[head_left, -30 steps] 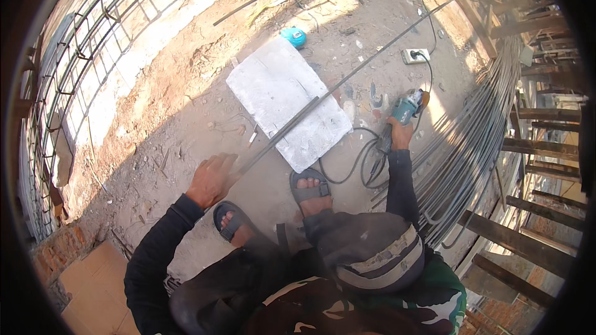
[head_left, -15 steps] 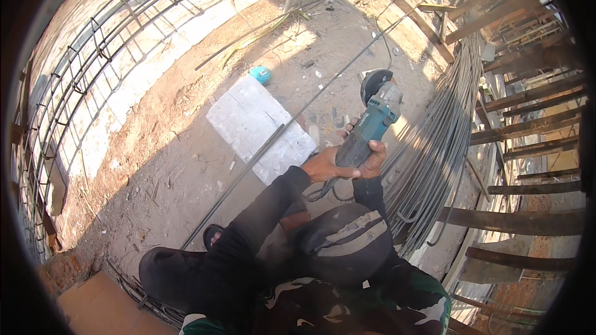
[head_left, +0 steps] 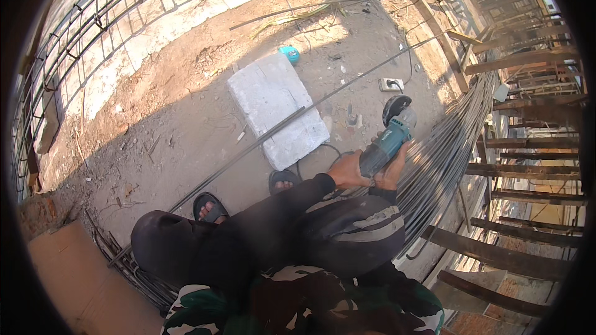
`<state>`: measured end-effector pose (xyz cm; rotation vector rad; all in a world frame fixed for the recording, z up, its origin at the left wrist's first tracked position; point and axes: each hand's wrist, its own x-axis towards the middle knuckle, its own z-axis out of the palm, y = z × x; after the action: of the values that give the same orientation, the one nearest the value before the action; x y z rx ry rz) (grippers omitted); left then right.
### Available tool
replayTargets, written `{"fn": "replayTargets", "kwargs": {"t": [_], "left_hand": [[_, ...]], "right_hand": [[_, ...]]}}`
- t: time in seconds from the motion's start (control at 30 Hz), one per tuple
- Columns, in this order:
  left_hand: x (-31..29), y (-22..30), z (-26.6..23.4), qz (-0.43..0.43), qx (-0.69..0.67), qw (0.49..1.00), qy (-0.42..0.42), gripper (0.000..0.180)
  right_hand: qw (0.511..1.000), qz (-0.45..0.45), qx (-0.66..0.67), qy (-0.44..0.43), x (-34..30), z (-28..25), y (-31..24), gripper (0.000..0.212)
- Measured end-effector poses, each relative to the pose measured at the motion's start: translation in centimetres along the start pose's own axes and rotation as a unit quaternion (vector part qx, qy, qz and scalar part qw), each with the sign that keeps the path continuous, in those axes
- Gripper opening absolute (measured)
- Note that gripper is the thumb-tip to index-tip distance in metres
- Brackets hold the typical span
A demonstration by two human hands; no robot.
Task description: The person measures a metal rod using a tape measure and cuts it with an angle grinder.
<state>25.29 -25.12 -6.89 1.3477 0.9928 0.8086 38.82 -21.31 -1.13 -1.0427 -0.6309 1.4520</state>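
Both hands grip a teal and black angle grinder [head_left: 380, 150], its dark disc and guard [head_left: 395, 107] at the far end. My left hand [head_left: 350, 171] wraps round the rear of the body on its left. On the other side, my right hand [head_left: 393, 166] closes round the same body, partly hidden behind it. The grinder is held off the ground, to the right of a pale rectangular block [head_left: 276, 90], apart from it. Thin steel bars [head_left: 282, 124] lie across that block. A dark cord [head_left: 329, 146] shows between the block and my left hand.
A bundle of long steel rods [head_left: 437, 152] lies close to my right, beside timber planks [head_left: 521, 142]. Beyond the grinder sits a white power socket [head_left: 391, 84]. A small blue rounded object [head_left: 289, 54] is behind the block. Rebar cages [head_left: 93, 18] stand far left; cardboard [head_left: 77, 273] lies near left.
The grinder and both hands have come nearer my body, still gripping it. My view has shifted; the power socket behind the disc and both sandalled feet now show.
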Motion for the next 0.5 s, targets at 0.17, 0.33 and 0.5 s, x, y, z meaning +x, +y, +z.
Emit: {"fn": "replayTargets", "kwargs": {"t": [0.17,0.33,0.5], "left_hand": [[-0.3,-0.7,1.1,0.015,0.012,1.000,-0.001,0.087],[-0.1,-1.1,1.1,-0.013,0.023,0.999,-0.028,0.090],[-0.1,-1.4,1.2,0.008,0.047,0.999,-0.012,0.091]], "right_hand": [[0.999,0.017,-0.004,0.044,0.1,-2.3,1.1,0.065],[0.995,0.020,-0.010,0.099,0.3,-2.2,1.9,0.068],[0.994,0.039,0.026,0.094,0.2,-3.3,2.2,0.067]]}}
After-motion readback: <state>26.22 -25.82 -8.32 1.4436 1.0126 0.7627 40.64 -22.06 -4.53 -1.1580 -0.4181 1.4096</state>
